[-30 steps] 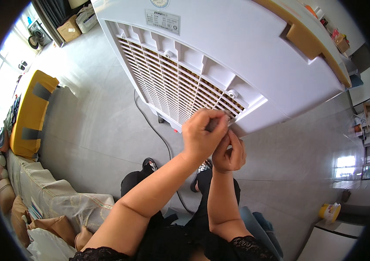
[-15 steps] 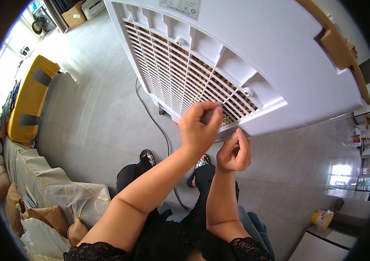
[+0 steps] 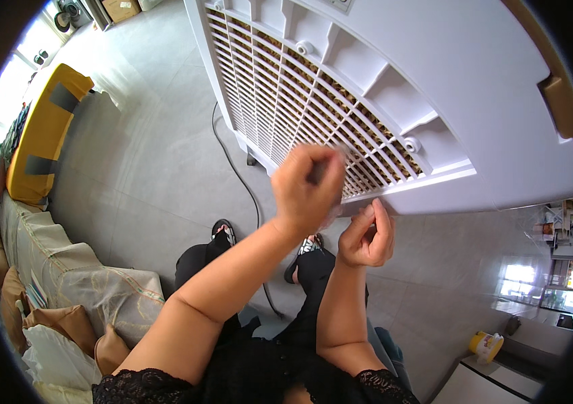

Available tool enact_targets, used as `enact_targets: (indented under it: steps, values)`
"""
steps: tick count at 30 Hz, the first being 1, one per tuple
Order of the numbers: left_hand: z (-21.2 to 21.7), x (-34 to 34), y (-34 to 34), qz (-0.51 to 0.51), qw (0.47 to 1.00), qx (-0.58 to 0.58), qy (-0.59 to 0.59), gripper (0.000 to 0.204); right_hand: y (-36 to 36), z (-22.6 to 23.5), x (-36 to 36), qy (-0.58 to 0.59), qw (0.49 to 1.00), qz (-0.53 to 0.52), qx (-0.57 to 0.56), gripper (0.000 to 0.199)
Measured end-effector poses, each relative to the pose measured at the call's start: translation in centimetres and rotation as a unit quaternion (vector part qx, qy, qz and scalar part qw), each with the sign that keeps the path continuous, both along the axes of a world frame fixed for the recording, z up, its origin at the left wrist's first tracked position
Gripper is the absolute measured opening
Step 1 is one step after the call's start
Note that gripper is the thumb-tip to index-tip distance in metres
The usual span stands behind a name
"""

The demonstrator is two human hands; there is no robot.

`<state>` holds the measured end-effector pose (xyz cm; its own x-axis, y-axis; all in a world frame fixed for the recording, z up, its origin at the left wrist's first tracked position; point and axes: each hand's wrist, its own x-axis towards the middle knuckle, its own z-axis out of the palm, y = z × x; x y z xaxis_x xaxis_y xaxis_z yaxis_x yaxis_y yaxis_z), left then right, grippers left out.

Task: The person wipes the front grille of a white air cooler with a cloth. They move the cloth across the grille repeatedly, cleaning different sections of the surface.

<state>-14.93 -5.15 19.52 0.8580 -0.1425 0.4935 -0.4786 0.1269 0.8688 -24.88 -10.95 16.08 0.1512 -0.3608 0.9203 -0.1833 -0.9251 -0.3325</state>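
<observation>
A big white air cooler with a slatted grille fills the top of the view. My left hand is raised in front of the grille's lower corner. Its fingers are closed around a thin grey thing, which is blurred. My right hand sits just below it, fingers curled and pinched together, with the fingertips touching the cooler's bottom edge. A round screw boss shows on the grille frame to the right of my left hand.
A black cable runs across the grey tiled floor from the cooler toward my sandalled feet. A yellow padded object and a covered sofa with cushions stand at the left. A small yellow container sits at the lower right.
The view has tilted, so the cooler looks closer and higher. My left hand has pulled back a little from the grille's corner, and my right hand stays at the bottom edge.
</observation>
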Motion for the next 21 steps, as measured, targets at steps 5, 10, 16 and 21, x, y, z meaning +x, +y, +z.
enact_targets:
  steps: [5, 10, 16, 21]
  values:
    - [-0.4, 2.0, 0.0, -0.028, 0.995, 0.015, 0.098, 0.008, 0.1, 0.6, 0.7, 0.001, 0.999, 0.016, -0.033, 0.011]
    - [-0.1, 1.4, -0.1, -0.017, 0.999, 0.029, 0.004, 0.007, 0.4, 0.6, 0.9, 0.01, 0.999, 0.007, -0.033, 0.011]
    - [0.9, 2.2, -0.1, -0.028, 0.988, 0.03, 0.147, 0.008, 0.5, -0.1, 0.8, 0.01, 1.0, 0.018, -0.004, 0.012]
    - [1.4, 1.4, 0.0, -0.069, 0.991, 0.074, 0.086, 0.011, 0.4, 0.1, 0.8, 0.022, 0.999, 0.012, -0.027, 0.012]
